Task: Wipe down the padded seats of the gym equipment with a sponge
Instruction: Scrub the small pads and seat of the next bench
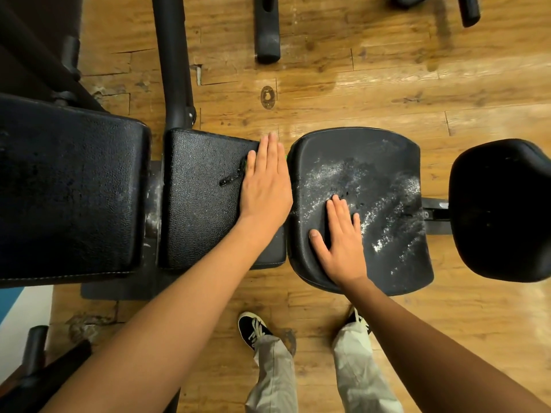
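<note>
The left grip [265,180] lies flat on the middle pad [202,198], fingers straight, together, pointing to 12 o'clock. Green slivers at its edges suggest the sponge [245,164] is underneath, mostly hidden. The white-streaked seat [372,174] sits just beside it at 3 o'clock. There the right grip [340,234] rests flat, fingers spread.

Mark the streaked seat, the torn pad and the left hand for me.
Streaked seat [378,198]: head view, middle of its top.
Torn pad [202,210]: head view, centre of its top, below the tear.
Left hand [265,183]: head view, back of the hand.
</note>
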A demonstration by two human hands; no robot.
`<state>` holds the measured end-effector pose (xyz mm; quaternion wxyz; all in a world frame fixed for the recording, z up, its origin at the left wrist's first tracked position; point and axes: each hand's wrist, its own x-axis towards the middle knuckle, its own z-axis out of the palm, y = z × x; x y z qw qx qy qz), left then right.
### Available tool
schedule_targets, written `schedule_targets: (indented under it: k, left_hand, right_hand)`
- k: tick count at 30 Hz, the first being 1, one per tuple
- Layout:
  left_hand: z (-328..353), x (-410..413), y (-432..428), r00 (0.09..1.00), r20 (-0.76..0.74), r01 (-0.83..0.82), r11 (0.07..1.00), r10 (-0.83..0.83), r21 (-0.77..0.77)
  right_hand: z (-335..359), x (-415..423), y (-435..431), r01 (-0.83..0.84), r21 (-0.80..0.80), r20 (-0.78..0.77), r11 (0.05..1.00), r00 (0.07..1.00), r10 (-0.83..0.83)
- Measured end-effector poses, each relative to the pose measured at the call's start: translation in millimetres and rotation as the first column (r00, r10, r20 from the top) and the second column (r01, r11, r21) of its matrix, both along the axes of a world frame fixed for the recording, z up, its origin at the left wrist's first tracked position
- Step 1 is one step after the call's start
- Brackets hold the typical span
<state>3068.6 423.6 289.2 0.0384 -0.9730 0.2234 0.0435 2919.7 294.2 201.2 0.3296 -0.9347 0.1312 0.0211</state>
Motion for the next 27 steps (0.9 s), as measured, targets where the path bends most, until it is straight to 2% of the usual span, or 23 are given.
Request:
schedule_targets:
  k: [8, 11, 19, 23, 27]
  left_hand:
    - [11, -90, 51, 0.998, -0.032, 0.062, 0.997, -0.063, -0.037]
    - [11, -100, 57, 0.997, -0.046, 0.064, 0.997, -0.066, -0.042]
    - [10, -91, 54, 0.993, -0.024, 0.118, 0.993, -0.119, -0.025]
    - [5, -43, 29, 0.998, 0.044, 0.057, 0.997, -0.055, -0.047]
    - [4, 1, 10, 0.999, -0.005, 0.051, 0.998, -0.051, -0.027]
  right_hand:
    - [2, 0, 1, -0.005, 0.0, -0.009, 1.0, 1.0, 0.005]
    - [3, 0, 1, -0.009, -0.005, -0.016, 1.0, 1.0, 0.008]
    - [4, 0, 0, -0.003, -0.003, -0.017, 1.0, 1.0, 0.003]
    - [3, 0, 0, 0.001, 0.003, -0.015, 1.0, 1.0, -0.001]
    - [2, 1, 0, 0.002, 0.006, -0.016, 1.0, 1.0, -0.002]
